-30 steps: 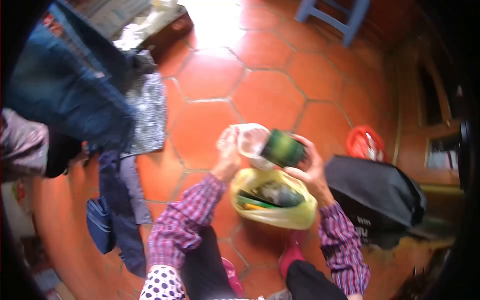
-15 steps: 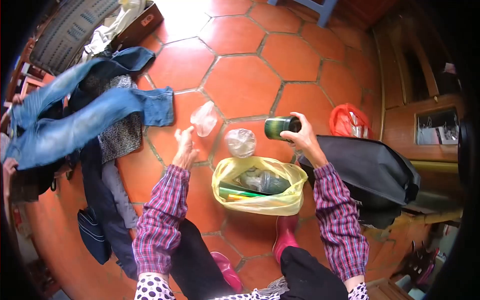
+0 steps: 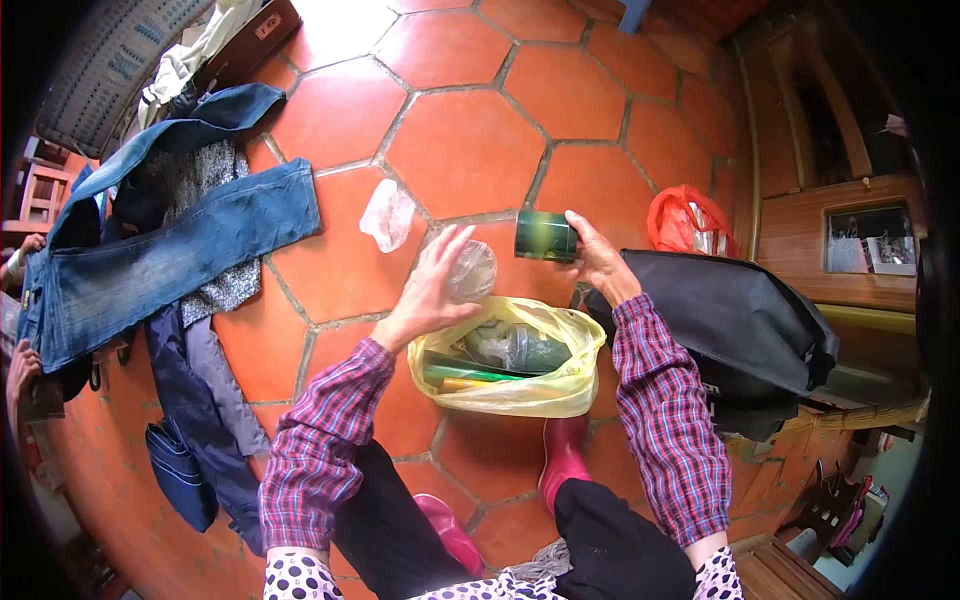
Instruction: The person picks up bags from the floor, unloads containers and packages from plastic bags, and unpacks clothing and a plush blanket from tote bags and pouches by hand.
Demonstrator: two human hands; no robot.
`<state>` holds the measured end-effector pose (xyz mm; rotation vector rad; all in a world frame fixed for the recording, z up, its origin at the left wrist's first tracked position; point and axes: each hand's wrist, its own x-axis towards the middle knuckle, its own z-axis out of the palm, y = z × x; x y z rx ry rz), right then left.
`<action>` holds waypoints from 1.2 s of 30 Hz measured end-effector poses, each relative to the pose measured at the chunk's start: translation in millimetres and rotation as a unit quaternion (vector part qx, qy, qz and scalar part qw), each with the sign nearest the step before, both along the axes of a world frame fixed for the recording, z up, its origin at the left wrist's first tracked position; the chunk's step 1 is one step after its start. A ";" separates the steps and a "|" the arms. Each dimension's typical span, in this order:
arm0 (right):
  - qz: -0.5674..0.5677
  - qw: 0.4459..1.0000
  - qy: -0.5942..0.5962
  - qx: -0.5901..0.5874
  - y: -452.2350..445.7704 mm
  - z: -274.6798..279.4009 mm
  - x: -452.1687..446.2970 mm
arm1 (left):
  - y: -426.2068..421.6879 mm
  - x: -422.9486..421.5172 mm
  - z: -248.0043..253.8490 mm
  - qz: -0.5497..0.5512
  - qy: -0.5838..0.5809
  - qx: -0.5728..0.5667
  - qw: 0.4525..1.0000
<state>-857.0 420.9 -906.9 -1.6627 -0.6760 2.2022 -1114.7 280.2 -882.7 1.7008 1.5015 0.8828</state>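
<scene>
Right hand (image 3: 600, 262) had a grip on the green canister (image 3: 545, 236), clasping it at its right end; canister lay sideways, clear of the yellow bag (image 3: 520, 405), above the tiled floor (image 3: 470, 150). Left grip was released: left hand (image 3: 430, 290) had fingers spread, over the near side of the clear round bundle (image 3: 473, 268), just beyond the yellow bag's rim. Crumpled clear bag (image 3: 387, 215) lay on the floor near the left fingertips, apart from them.

Handling, my judgement: the canister looked smooth, so fingers well round its body would have been safer than an end hold, and a level hold wiser with its closure unseen. For the bundle, cupping the sides seemed better than pinching loose wrap, with the wrist kept off the soft yellow rim.

Unclear: canister's right end sat behind the fingers; left hand covered part of the bundle, contact couldn't be told. Bundle's contents unreadable; the yellow bag's contents overlapped, lower parts hidden. Another person's hands (image 3: 22, 372), by the jeans (image 3: 180, 235), were cut off at frame left.
</scene>
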 end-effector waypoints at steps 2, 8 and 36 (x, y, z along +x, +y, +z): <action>0.037 0.981 -0.108 0.158 -11.5 13.8 -19.3 | 2.3 11.8 -7.6 0.011 0.027 -0.034 0.999; 0.267 0.709 -0.356 0.547 -31.2 11.2 -37.5 | 17.6 13.5 -19.0 0.121 -0.075 -0.036 0.989; 0.079 0.799 -0.205 0.560 -17.9 52.5 -56.9 | 24.2 -80.3 -56.0 0.518 -0.089 -0.078 0.847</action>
